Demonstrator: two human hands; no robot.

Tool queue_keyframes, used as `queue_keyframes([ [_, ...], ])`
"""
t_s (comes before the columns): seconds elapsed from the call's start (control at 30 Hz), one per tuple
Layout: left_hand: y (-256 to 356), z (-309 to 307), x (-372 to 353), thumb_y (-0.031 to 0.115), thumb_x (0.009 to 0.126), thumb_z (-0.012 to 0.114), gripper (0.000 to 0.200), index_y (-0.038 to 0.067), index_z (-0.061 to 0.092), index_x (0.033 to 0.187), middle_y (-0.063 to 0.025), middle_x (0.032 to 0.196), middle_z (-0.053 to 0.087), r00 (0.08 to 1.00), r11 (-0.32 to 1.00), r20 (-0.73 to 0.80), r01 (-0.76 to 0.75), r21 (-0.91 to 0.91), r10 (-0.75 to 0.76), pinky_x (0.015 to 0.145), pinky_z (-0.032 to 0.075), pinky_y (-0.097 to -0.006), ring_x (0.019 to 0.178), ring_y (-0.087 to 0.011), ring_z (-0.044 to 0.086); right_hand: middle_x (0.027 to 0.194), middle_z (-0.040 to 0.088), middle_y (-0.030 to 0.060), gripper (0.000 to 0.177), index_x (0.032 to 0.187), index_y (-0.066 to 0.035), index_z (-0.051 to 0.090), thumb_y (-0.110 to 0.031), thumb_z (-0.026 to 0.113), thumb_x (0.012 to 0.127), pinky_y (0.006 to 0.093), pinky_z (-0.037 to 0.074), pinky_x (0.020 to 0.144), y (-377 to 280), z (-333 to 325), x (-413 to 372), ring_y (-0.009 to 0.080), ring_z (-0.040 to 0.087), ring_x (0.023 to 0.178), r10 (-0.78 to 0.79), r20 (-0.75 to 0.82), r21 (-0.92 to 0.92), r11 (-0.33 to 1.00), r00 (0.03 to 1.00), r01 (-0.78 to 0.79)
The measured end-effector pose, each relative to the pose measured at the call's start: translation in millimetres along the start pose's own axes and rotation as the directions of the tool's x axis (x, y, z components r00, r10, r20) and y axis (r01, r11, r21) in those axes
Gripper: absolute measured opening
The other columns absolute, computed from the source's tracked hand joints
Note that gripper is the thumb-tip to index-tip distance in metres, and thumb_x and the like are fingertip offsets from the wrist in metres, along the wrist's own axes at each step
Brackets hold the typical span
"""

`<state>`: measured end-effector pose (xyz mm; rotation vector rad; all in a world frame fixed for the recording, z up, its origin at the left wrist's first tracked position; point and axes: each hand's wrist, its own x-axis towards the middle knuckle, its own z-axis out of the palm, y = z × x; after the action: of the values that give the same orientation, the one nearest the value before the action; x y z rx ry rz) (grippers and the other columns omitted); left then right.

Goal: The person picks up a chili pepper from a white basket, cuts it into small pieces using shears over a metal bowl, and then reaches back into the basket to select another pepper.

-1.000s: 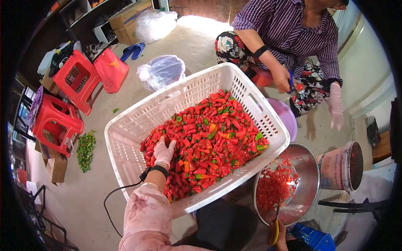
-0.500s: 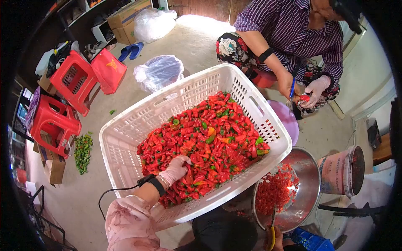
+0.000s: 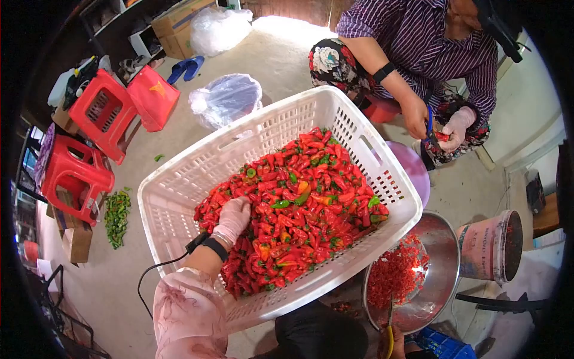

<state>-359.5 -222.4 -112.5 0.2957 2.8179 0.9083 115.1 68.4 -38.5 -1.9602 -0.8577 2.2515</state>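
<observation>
My left hand [image 3: 233, 217], in a thin pale glove, reaches into a white plastic basket [image 3: 179, 170]. Its fingers are bent together and touch the heap of red peppers [image 3: 299, 197]; what they pinch, if anything, is hidden. A few green and orange peppers lie among the red ones. Low at the right, my right hand [image 3: 396, 347] is partly cut off by the frame edge. It grips scissors [image 3: 390, 338] with yellow handles, blades pointing into a metal bowl [image 3: 439, 293]. Chopped red pepper [image 3: 391, 272] lies in that bowl.
Across from me a person [image 3: 418, 66] holds blue-handled scissors [image 3: 429, 122] and a red pepper above a pink basin [image 3: 412, 167]. A bucket [image 3: 481, 245] stands at right. Red stools [image 3: 78, 173], green peppers [image 3: 116, 216] and a bag-lined container [image 3: 227, 99] are on the floor.
My left hand has moved up and slightly left over the peppers, its fingers now bent downward. My right hand and scissors stay nearly still. The other person's hands have shifted slightly.
</observation>
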Motion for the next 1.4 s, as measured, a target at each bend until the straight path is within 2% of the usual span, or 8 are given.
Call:
queue_keyframes([
  [0.23,-20.6,31.4,11.1,0.027,0.07,0.062,0.053,0.003,0.049,0.115,-0.0179,0.109,0.055,0.878,0.927,0.301,0.332,0.176,-0.372,0.083,0.043,-0.0354,0.1,-0.0302,0.053,0.053,0.043,-0.0046,0.021,0.075,-0.017,0.052,-0.033,0.045,0.086,0.0199,0.03,0.033,2.1,-0.7,3.4,0.0092,0.038,0.038,0.024,-0.025,-0.063,0.998,0.999,-0.025],
  [0.33,-19.3,33.8,14.5,0.019,0.069,0.067,0.044,-0.002,0.053,0.106,-0.0085,0.099,0.059,0.795,0.706,0.423,0.592,-0.389,-0.434,0.079,0.044,-0.0312,0.083,-0.0169,0.056,0.051,0.04,-0.0054,0.022,0.072,-0.019,0.05,-0.033,0.044,0.087,0.0198,0.028,0.032,6.2,-3.1,5.8,0.0084,0.036,0.038,-0.01,0.003,-0.08,0.997,1.0,0.01],
  [0.47,-5.0,32.4,9.2,0.017,0.07,0.069,0.053,0.0,0.045,0.114,-0.0078,0.106,0.055,0.726,0.344,0.646,0.684,-0.644,-0.235,0.084,0.042,-0.0334,0.088,-0.0198,0.055,0.048,0.038,-0.0065,0.024,0.069,-0.02,0.048,-0.034,0.042,0.088,0.0192,0.026,0.03,-2.2,18.3,-16.6,0.0074,0.034,0.036,-0.048,0.05,-0.209,0.976,0.998,0.058],
  [0.83,72.8,45.8,3.1,0.008,0.068,0.068,0.069,0.006,0.032,0.127,-0.008,0.115,0.05,0.799,0.457,0.595,0.564,-0.688,-0.092,0.085,0.043,-0.0361,0.103,-0.0198,0.048,0.047,0.039,-0.0059,0.02,0.074,-0.019,0.052,-0.031,0.044,0.088,0.0196,0.026,0.029,1.3,13.6,-14.7,0.008,0.034,0.033,-0.05,-0.003,-0.165,0.985,0.999,0.049],
  [0.97,107.6,32.9,-6.3,0.01,0.071,0.067,0.047,0.007,0.047,0.114,-0.0029,0.11,0.052,0.748,0.18,0.663,0.658,-0.732,-0.036,0.082,0.043,-0.0352,0.1,-0.0166,0.049,0.049,0.042,-0.0052,0.017,0.084,-0.017,0.055,-0.03,0.045,0.087,0.0201,0.027,0.029,2.1,15.0,-13.1,0.0086,0.036,0.034,-0.089,-0.027,-0.107,0.991,0.996,0.085],
  [1.13,123.6,24.5,-3.8,0.022,0.082,0.058,0.025,0.013,0.054,0.106,0.0019,0.089,0.056,0.77,0.426,0.629,0.607,-0.671,-0.107,0.055,0.041,-0.031,0.072,-0.0108,0.049,0.053,0.046,-0.0046,0.021,0.094,-0.015,0.056,-0.031,0.044,0.088,0.0216,0.03,0.03,0.1,-2.9,-5.0,0.01,0.04,0.036,0.007,0.045,-0.076,0.997,0.999,-0.003],
  [1.27,109.5,11.0,0.7,0.016,0.083,0.055,0.03,0.015,0.051,0.112,0.0004,0.109,0.053,0.788,0.637,0.604,0.525,-0.565,-0.114,0.075,0.04,-0.0358,0.099,-0.0122,0.045,0.051,0.043,-0.0014,0.014,0.093,-0.007,0.048,-0.012,0.055,0.082,0.0249,0.032,0.026,-6.8,21.1,-26.2,0.012,0.041,0.031,-0.139,0.139,-0.354,0.918,0.98,0.18],
  [1.4,82.2,17.8,4.7,0.0,0.077,0.053,0.04,0.013,0.051,0.115,0.0026,0.105,0.052,0.854,0.708,0.509,0.427,-0.562,-0.111,0.063,0.04,-0.0209,0.08,-0.0076,0.05,0.05,0.041,-0.0011,0.017,0.095,-0.009,0.047,-0.011,0.057,0.081,0.0261,0.032,0.026,-7.5,27.2,-29.9,0.0132,0.041,0.031,-0.135,0.086,-0.406,0.9,0.987,0.158],
])
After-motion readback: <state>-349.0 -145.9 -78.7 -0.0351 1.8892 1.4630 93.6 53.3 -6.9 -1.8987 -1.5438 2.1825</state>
